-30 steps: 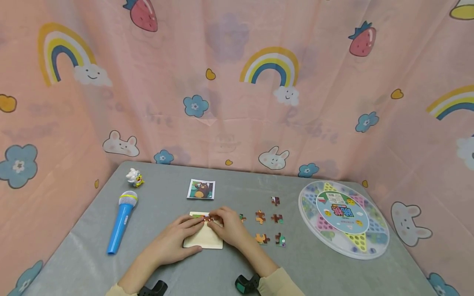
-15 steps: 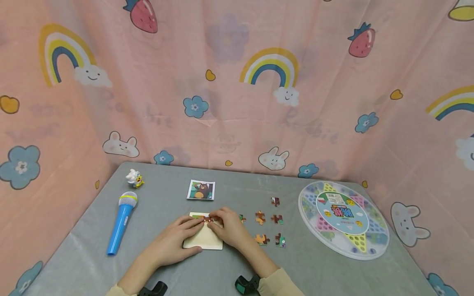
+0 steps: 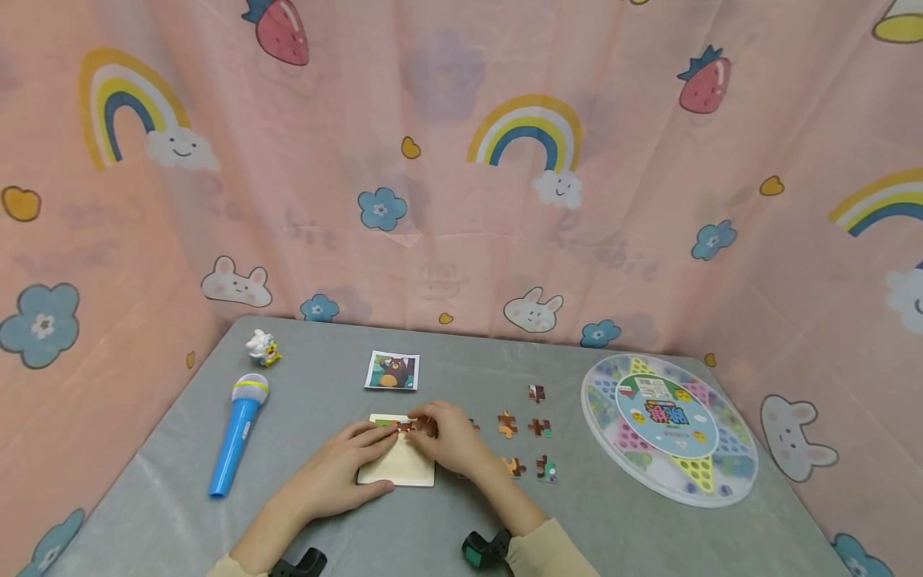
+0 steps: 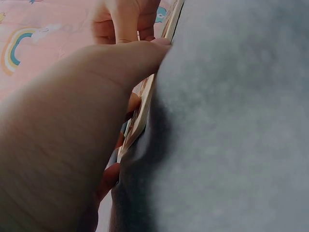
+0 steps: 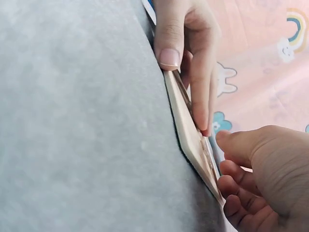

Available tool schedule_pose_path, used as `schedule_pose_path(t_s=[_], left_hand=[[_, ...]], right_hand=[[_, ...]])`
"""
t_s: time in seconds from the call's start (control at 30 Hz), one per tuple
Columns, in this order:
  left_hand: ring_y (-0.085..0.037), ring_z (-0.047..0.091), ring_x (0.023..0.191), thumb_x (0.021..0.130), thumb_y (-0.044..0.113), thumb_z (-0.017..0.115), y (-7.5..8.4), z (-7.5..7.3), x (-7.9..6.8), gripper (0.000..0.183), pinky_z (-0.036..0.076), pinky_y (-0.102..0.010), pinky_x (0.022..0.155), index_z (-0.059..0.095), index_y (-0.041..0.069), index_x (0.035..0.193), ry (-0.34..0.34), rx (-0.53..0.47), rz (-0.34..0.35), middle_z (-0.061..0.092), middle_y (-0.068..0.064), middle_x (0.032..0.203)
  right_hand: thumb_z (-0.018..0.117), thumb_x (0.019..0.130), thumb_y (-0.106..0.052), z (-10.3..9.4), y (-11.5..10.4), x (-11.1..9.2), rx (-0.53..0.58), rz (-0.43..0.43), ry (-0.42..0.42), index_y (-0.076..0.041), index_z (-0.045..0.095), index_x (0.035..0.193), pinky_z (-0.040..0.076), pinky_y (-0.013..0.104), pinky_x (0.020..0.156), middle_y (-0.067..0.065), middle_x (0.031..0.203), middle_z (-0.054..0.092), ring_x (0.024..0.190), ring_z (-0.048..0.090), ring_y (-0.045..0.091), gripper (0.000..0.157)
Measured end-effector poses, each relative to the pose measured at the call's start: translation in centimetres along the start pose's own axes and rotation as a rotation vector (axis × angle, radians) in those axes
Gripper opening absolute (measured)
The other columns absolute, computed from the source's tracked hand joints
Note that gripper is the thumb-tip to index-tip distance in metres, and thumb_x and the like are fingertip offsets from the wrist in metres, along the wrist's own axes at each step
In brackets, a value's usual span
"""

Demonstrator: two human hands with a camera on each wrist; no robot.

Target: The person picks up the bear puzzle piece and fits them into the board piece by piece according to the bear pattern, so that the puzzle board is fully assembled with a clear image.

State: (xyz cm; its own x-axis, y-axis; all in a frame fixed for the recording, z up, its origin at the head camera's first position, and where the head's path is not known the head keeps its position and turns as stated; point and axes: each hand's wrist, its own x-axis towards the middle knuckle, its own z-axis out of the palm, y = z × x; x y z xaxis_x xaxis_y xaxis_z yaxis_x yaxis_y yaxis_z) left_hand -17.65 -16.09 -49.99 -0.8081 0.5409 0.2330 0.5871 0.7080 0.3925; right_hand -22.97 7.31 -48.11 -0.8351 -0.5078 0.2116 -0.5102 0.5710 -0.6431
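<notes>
- Pink curtain [image 3: 461, 248] is hanging behind the grey tabletop [image 3: 317, 385].
- Left hand [image 3: 342, 466], fingers extended, is resting on the puzzle board [image 3: 407, 466] lying there.
- Right hand [image 3: 454, 439] is bending over its far corner; whether pinching anything, I cannot tell.

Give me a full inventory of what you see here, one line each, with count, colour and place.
Puzzle tray: one, cream, table centre
Loose jigsaw pieces: at least six, brown, orange, green, right of tray; some partly hidden
Pieces in tray: count hidden by fingers, brown and green, far end
Bear picture card: one, green and brown, beyond tray
Toy microphone: one, blue, left
Figurine: one, white and yellow, back left
Chinese checkers set: one, multicoloured, right
Tablecloth: one, grey, beneath everything
Printed backdrop: pink, behind table
Sleeves: two, cream, near edge
Wrist devices: two, black, at wrists
Left-hand grip: one, bare, touching tray
Right-hand grip: one, bare, tray's far right corner
</notes>
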Motion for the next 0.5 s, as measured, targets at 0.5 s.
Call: schedule_pose_path(t_s=[0.5], left_hand=[[-0.032,0.05,0.141,0.095,0.048,0.077,0.0,-0.1,0.0,0.07,0.043,-0.056,0.112,0.06,0.011,0.152,-0.011,-0.008,-0.007,0.058,-0.001,0.156]], right_hand=[[0.076,0.099,-0.013,-2.1,0.9,0.0,-0.002,-0.021,0.023,0.001,0.074,0.124,0.048,0.024,0.065,0.008,0.1,0.07,0.077,0.057,0.01,0.028]])
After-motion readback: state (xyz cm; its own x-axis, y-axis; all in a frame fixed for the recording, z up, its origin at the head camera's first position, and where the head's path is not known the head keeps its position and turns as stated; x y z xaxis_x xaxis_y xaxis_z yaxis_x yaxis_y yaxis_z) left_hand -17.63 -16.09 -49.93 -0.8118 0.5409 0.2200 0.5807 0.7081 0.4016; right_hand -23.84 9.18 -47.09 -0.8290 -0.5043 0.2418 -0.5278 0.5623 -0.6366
